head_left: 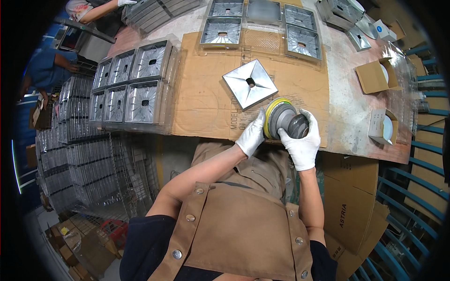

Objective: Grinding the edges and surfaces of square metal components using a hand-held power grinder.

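Gripped in my white-gloved right hand point(303, 140) is a round orbital sander point(283, 118), its dark grey body tipped on its side near the table's front edge. The yellow-green rim of its pad faces left. At that rim my gloved left hand point(252, 133) has its fingers closed against the edge of the pad; the fingertips are partly hidden. Just beyond, a square silver metal plate point(250, 84) lies turned at an angle on a cardboard sheet point(201, 89). Its shiny faces slope to a small dark hole in the centre.
Clear plastic trays of square metal parts point(129, 86) sit at the left, and more trays point(220, 29) at the back. Small open cardboard boxes point(375, 77) with white discs stand right. Stacked trays point(89, 154) fill the lower left. Another person's arm point(98, 11) reaches in far left.
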`<state>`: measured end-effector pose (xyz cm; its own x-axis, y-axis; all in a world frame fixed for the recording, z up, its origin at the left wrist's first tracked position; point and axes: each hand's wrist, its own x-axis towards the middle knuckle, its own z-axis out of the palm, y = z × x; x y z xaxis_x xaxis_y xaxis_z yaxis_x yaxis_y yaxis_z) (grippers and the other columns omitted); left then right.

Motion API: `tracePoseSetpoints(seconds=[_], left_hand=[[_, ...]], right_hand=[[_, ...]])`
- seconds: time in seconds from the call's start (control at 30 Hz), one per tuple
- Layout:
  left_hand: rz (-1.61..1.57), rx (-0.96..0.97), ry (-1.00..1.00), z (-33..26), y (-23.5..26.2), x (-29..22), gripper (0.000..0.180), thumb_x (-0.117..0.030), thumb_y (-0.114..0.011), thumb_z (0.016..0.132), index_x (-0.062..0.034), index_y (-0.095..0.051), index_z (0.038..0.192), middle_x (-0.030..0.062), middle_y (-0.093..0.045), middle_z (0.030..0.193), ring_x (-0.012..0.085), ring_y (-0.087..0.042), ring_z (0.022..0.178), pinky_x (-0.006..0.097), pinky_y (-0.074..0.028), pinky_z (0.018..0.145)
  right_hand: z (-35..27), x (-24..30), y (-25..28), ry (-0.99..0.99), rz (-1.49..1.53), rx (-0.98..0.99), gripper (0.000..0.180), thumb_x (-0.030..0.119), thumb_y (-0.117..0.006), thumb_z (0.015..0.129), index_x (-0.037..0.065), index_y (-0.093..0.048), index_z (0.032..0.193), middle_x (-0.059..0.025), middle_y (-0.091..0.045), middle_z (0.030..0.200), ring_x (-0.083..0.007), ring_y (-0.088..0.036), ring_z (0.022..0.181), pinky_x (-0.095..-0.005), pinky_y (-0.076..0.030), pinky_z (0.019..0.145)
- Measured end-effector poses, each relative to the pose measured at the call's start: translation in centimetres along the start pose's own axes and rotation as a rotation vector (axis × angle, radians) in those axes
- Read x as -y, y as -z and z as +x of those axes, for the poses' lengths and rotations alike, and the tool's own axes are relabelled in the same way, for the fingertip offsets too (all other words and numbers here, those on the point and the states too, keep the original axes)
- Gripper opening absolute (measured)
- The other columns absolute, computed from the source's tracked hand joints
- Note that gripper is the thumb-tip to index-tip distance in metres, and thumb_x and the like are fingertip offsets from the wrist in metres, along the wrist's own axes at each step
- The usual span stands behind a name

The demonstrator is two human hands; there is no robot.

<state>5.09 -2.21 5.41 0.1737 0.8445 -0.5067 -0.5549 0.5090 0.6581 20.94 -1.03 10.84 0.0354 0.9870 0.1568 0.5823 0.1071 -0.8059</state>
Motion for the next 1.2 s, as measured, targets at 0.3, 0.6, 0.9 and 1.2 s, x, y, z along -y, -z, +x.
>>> tracePoseSetpoints(seconds=[0.3, 0.6, 0.9, 1.2], left_hand=[[0.049, 0.015, -0.043, 0.3, 0.6, 0.8, 0.074, -0.061, -0.029, 0.107, -0.0014, -0.052, 0.143, 0.0112, -0.063, 0.133, 0.0163, -0.061, 0.119, 0.032, -0.05, 0.102], [-0.149, 0.101, -0.003, 0.1, 0.4, -0.9, 0.075, -0.064, -0.032, 0.105, -0.0036, -0.048, 0.146, 0.0104, -0.058, 0.14, 0.0199, -0.058, 0.125, 0.037, -0.05, 0.104], [0.2, 0.098, -0.004, 1.3, 3.6, 3.3, 0.064, -0.051, -0.044, 0.107, -0.0048, -0.041, 0.151, 0.0087, -0.053, 0.145, 0.0205, -0.056, 0.129, 0.037, -0.047, 0.109], [0.122, 0.053, 0.102, 0.2, 1.6, 0.3, 0.067, -0.059, -0.049, 0.103, -0.0063, -0.05, 0.145, 0.0082, -0.064, 0.132, 0.0195, -0.065, 0.115, 0.038, -0.055, 0.097]], right_hand=[[-0.5, 1.4, 0.5, 0.061, -0.008, -0.017, 0.071, 0.011, -0.09, 0.064, 0.001, -0.06, 0.127, -0.0148, -0.067, 0.119, -0.0262, -0.066, 0.11, -0.0357, -0.052, 0.099], [0.0, 3.4, 0.9, 0.313, -0.086, -0.097, 0.061, 0.013, -0.086, 0.065, 0.006, -0.063, 0.122, -0.0188, -0.065, 0.116, -0.0376, -0.068, 0.102, -0.0399, -0.058, 0.088], [-1.2, 3.1, 1.3, 0.274, -0.163, -0.099, 0.067, 0.016, -0.088, 0.063, 0.006, -0.06, 0.123, -0.0177, -0.063, 0.116, -0.0397, -0.068, 0.096, -0.0455, -0.059, 0.079], [-1.2, 3.5, 1.5, 0.248, -0.169, -0.088, 0.067, 0.011, -0.087, 0.061, 0.006, -0.06, 0.122, -0.0164, -0.063, 0.115, -0.0381, -0.068, 0.1, -0.0436, -0.058, 0.084]])
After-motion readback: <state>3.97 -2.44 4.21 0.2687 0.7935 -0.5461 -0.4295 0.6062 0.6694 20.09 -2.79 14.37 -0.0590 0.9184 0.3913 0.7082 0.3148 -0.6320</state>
